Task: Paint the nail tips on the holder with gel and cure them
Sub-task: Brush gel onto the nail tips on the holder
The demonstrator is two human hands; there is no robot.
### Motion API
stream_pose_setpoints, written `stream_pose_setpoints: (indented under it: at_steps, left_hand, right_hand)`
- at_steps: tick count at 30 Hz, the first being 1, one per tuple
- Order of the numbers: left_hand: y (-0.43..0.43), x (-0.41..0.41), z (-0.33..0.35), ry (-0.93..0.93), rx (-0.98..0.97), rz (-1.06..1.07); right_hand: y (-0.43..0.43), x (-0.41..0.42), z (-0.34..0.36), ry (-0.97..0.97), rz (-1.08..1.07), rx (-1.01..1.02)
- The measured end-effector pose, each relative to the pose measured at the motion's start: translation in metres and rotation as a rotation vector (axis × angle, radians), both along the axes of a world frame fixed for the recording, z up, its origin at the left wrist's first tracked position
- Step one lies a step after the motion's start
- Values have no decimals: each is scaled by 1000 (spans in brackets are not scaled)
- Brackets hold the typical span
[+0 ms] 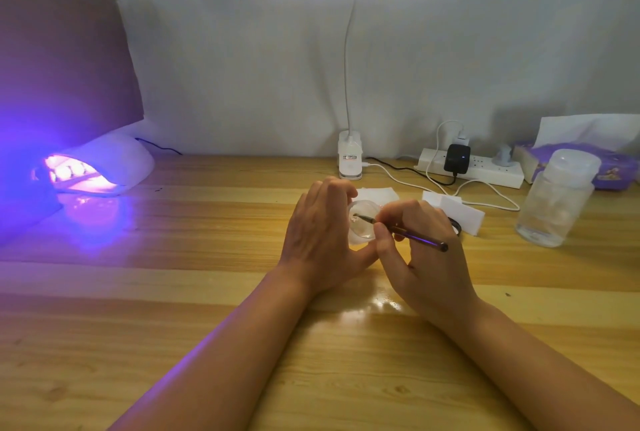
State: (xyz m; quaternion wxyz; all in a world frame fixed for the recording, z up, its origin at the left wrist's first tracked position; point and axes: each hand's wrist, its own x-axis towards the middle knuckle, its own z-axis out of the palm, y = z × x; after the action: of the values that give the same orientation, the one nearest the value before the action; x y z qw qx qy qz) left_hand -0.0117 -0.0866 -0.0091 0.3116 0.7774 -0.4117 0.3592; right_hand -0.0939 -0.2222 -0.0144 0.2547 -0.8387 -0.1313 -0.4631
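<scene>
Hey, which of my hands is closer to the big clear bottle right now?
Right. The right hand, holding the brush, is left of the bottle in the picture, not touching it; the left hand, gripping the small jar, is farther left, beyond the right one.

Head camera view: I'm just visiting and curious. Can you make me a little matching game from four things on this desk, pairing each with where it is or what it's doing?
Things:
1. curing lamp
2. brush
3. small clear pot
4. tall clear bottle

Places or states:
A. held by the left hand
B. standing on the right of the table
C. glowing purple at the far left
D. pinched in the right hand

Pairs: 1-C, 2-D, 3-A, 4-B
</scene>
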Motion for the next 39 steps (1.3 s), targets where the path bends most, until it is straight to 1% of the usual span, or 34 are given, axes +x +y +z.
stream_pose_setpoints:
  at_steps: [7,17,23,31,35,37,39]
  left_hand:
    - [-1,-1,0,-15,-13,10]
    - [-2,0,0,-7,7,-4]
    - [-2,-1,0,-20,12,12]
    - [0,4,-3,128,-32,81]
    - [0,10,-5,186,-55,126]
    - [2,13,-5,243,-115,160]
    - [3,18,-4,327,-202,228]
  right_hand:
    - [0,0,0,-39,8,11]
    - [2,-1,2,-6,40,22]
    - [1,-1,2,16,6,44]
    - [2,-4,4,-53,65,119]
    - [3,-5,7,-23,150,241]
    - [5,-5,9,-16,185,329]
    - [4,-4,11,10,157,406]
